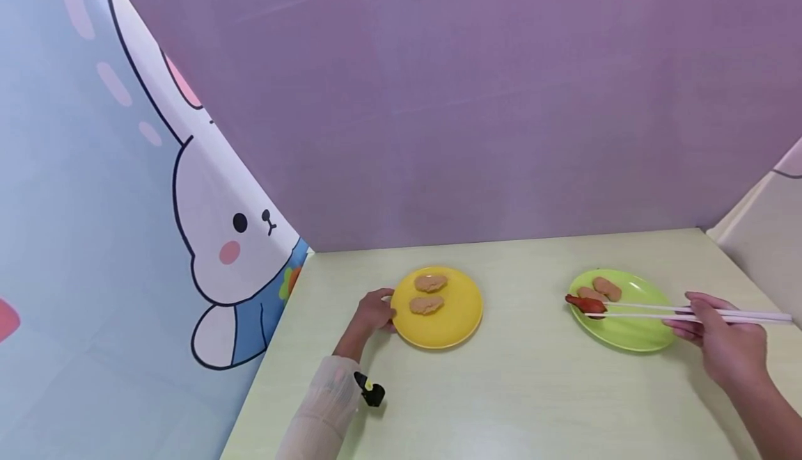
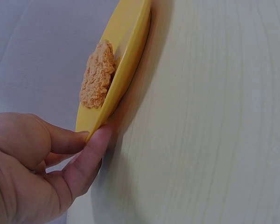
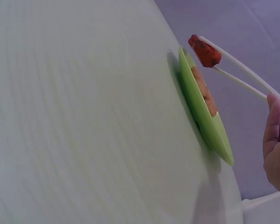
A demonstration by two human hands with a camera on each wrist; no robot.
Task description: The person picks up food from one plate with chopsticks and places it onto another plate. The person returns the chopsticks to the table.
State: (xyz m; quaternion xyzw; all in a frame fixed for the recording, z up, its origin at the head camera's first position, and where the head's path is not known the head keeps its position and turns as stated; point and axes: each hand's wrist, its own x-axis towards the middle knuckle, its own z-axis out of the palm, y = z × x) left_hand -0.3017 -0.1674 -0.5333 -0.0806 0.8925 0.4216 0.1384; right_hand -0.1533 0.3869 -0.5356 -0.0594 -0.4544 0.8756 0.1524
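A yellow plate [image 1: 460,319] with two tan breaded pieces [image 1: 430,283] sits left of centre on the pale table. My left hand [image 1: 374,310] pinches its left rim; the left wrist view shows thumb and fingers [image 2: 91,154] on the plate's edge [image 2: 126,60] beside a breaded piece [image 2: 99,77]. To the right a green plate [image 1: 633,335] carries two more tan pieces [image 1: 608,288]. My right hand [image 1: 720,338] holds white chopsticks [image 1: 658,312] that pinch a red piece of food [image 1: 585,303], which hangs just above the green plate's left rim [image 3: 203,114]; the red piece [image 3: 205,51] is raised clear of the rim.
A purple backdrop stands behind the table. A rabbit-print panel [image 1: 207,223] closes the left side and a pale panel [image 1: 764,237] the right. Bare tabletop [image 1: 526,376] lies between and in front of the plates. A small black device [image 1: 371,390] is strapped at my left wrist.
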